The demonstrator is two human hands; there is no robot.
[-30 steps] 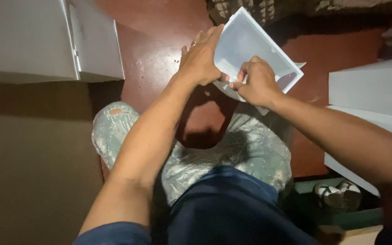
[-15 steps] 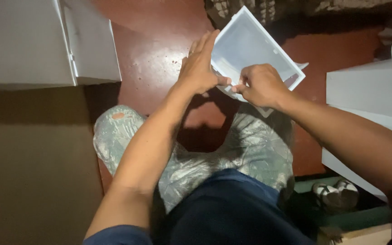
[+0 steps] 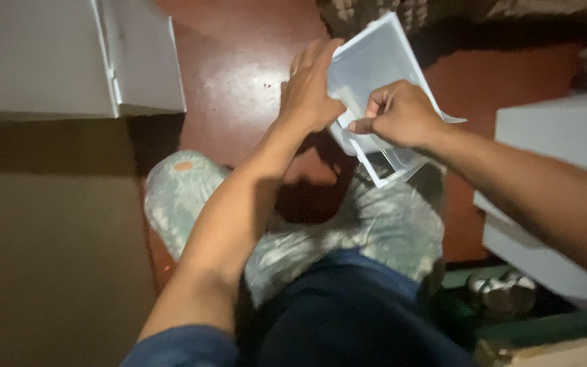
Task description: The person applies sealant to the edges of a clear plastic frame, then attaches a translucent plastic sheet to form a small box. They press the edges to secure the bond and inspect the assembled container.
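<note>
Down across most of the frame spreads the dark red floor (image 3: 239,61), glossy where light strikes it in the upper middle. Next in bulk is the tan surface (image 3: 49,238) filling the lower left, with a big white box (image 3: 35,58) above it in the upper left corner, one flap hanging off its right edge. More white panels (image 3: 552,156) stand along the right edge. The person's patterned grey-green shorts (image 3: 375,231) and dark blue shirt (image 3: 334,312) take up the lower middle, knees spread over the floor. A pair of pale sandals (image 3: 504,292) lies at the lower right on something green, blurred.

Both bare forearms run up from the bottom toward the upper middle, where they meet on a white folded box (image 3: 375,68), a shallow open tray of thin card held tilted above the floor, its far corner pointing to the top edge. The left hand (image 3: 310,92) lies flat against the tray's left wall, fingers straight and close together, pointing up, thumb pressing at the near corner. The right hand (image 3: 399,112) is curled into a loose fist at the tray's near edge, thumb and forefinger pinched on a small flap of the card; a loose white flap (image 3: 382,163) hangs just below that hand.
</note>
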